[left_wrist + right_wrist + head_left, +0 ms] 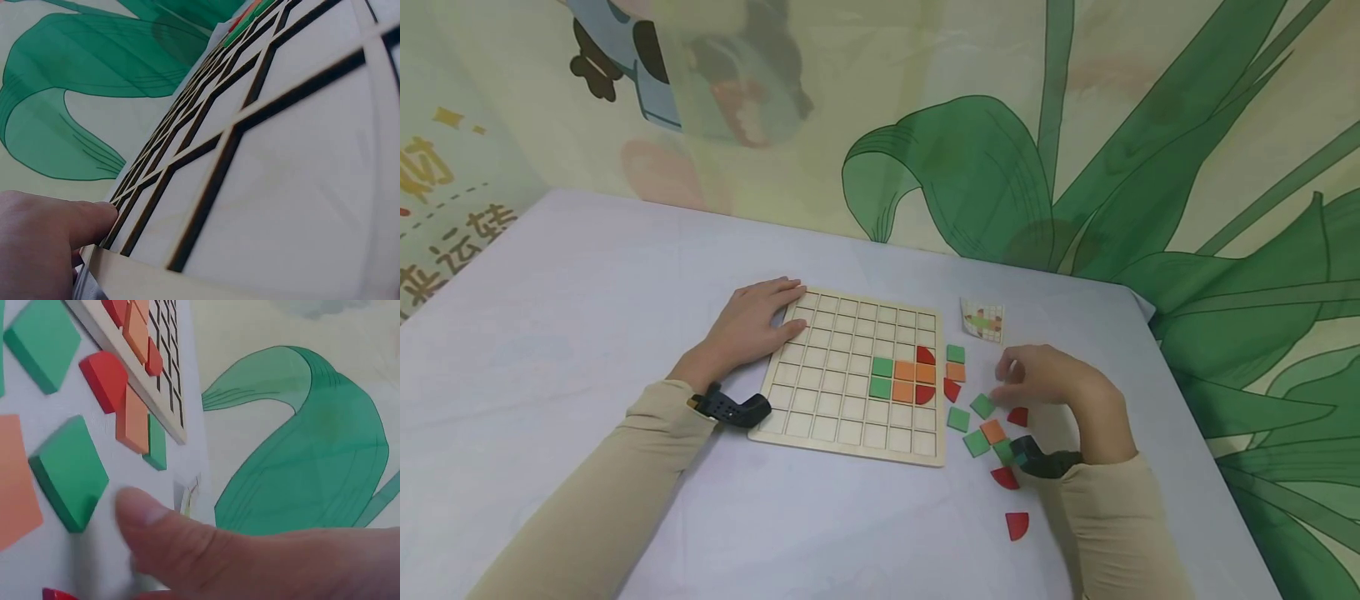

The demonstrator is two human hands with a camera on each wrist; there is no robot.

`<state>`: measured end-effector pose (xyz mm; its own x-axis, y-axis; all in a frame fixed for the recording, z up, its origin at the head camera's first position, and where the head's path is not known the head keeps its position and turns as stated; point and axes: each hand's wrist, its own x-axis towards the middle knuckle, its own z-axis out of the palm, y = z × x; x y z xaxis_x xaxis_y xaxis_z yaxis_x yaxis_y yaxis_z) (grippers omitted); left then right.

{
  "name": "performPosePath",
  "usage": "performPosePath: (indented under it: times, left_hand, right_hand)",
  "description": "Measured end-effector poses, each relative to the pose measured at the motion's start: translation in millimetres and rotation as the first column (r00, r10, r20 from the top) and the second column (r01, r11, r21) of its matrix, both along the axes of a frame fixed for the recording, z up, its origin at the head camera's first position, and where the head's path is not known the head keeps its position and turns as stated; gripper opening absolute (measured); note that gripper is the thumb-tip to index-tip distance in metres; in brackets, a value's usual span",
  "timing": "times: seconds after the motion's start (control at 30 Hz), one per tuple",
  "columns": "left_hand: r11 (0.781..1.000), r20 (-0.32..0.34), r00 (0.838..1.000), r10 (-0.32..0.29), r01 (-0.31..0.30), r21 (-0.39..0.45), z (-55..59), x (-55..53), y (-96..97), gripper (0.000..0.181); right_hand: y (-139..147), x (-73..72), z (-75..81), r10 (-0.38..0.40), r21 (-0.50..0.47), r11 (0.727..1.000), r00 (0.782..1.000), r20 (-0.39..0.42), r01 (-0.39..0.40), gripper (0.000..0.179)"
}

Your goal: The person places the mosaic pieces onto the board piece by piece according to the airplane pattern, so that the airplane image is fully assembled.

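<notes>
My left hand [756, 321] rests on the far left corner of a wooden grid board [827, 427], thumb over its cells and fingers along the edge. In the board's right part sit two green squares [881, 377], several orange squares [904, 381] and two red quarter-round tiles [925, 395]. My right hand [1045, 373] hovers right of the board, fingers loosely bent and nothing seen between them. Its thumb [147, 509] is beside a loose green square tile [72, 475], with a small gap showing in the right wrist view.
Loose green, orange and red tiles lie along the board's right side, including a red quarter-round [1017, 525] nearest me. A small curled picture card [982, 321] lies beyond them. Behind the white-covered table [587, 275] rises a wall with painted leaves [970, 167].
</notes>
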<state>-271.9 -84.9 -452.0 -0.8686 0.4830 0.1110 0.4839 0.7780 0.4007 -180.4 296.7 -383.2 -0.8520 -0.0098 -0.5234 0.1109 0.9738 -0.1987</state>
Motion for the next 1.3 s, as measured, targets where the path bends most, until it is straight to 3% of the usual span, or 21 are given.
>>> performPosePath:
  times: [0.2, 0.87, 1.17, 1.3]
  left_hand:
    - [1.000, -0.007, 1.000, -0.001, 0.000, -0.002, 0.4, 0.0, -0.2, 0.060]
    - [1.000, -0.007, 1.000, 0.001, -0.001, 0.001, -1.9, -1.1, -0.1, 0.061]
    - [1.000, -0.009, 1.000, 0.000, 0.000, 0.006, -3.1, -1.9, -0.6, 0.060]
    - [1.000, -0.008, 1.000, -0.001, 0.001, 0.010, -3.7, -2.8, -0.1, 0.060]
  right_hand:
    - [-13.3, 4.1, 3.0, 0.037, -0.003, 0.999, 0.996, 0.084, -0.037, 0.035]
    - [-28.7, 4.0, -1.3, 0.063, 0.014, 0.998, 0.994, 0.084, -0.065, 0.030]
    - [-28.2, 1.5, -4.5, 0.064, -0.056, 0.996, 0.998, 0.002, -0.064, 0.026]
    - [-28.7, -2.7, -7.4, 0.099, -0.096, 0.989, 0.982, -0.158, -0.115, 0.017]
